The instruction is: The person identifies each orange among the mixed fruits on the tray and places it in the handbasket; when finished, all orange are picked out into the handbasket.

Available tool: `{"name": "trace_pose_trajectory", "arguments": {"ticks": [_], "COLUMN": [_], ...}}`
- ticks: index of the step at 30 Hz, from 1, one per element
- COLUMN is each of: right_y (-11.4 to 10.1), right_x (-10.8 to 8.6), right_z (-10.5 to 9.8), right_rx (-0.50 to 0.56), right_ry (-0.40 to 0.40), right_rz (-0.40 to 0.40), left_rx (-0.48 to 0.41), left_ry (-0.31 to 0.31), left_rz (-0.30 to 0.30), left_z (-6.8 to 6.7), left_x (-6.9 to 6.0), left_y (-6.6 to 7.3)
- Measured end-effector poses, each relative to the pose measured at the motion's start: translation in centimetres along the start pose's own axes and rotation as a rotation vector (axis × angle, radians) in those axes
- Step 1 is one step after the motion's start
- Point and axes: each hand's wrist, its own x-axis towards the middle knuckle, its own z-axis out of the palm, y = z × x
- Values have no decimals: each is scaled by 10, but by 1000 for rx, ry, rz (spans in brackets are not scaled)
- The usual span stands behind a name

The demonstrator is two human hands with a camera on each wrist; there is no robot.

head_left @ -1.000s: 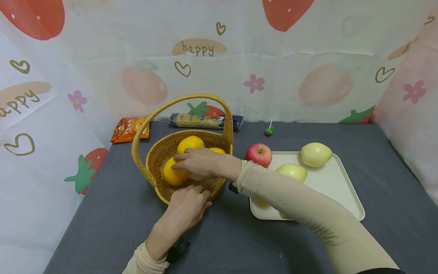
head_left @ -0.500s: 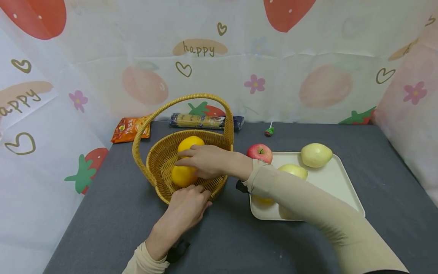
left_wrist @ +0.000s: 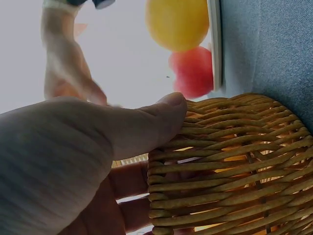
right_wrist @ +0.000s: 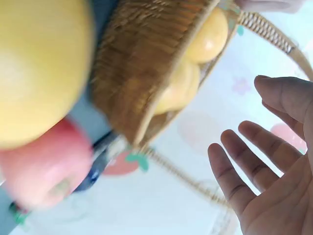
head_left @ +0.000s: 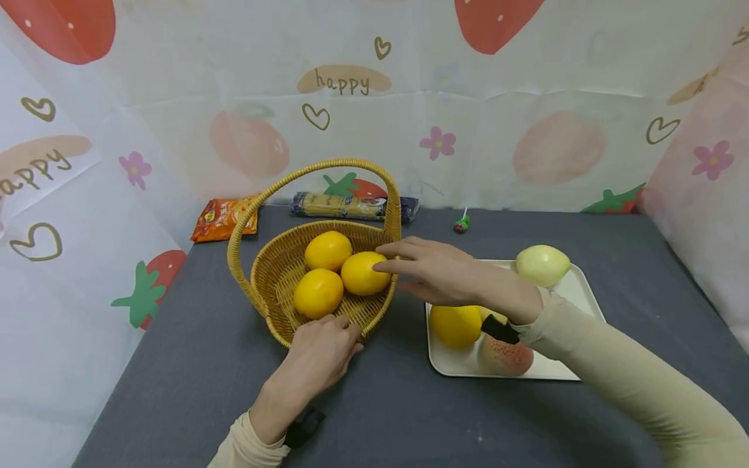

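At the dark table (head_left: 409,416), the left hand (head_left: 324,344) grips the basket (head_left: 273,266); the right hand (head_left: 435,270) hovers, fingers extended.

On the dark grey tabletop (head_left: 409,416) before me, toward its far left corner, I saw a shiny orange plastic snack packet (head_left: 218,220). Right of it, along the back edge, lay a long navy-ended plastic pack with yellow contents (head_left: 339,206); farther right was a small green-wrapped lollipop (head_left: 461,225), its white stick upward. Behind them I faced a pale fabric backdrop (head_left: 386,114) printed with red strawberries (head_left: 61,29), pink flowers and "happy".
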Motion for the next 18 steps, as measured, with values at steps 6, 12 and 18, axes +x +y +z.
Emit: {"name": "trace_pose_trajectory", "arguments": {"ticks": [6,12,18], "right_y": [13,17,16], "right_x": [-48,-80,-91], "right_z": [-1,9,21], "right_rx": [-4,-2,-37], "right_ry": [46,-40,-108], "right_rz": [57,114,100], "left_rx": [-6,-14,-4], "left_ry": [12,5,5], "left_rz": [-7,-5,-8], "left_z": [0,-1,0], "left_x": [0,-1,0], "left_y": [1,2,2]}}
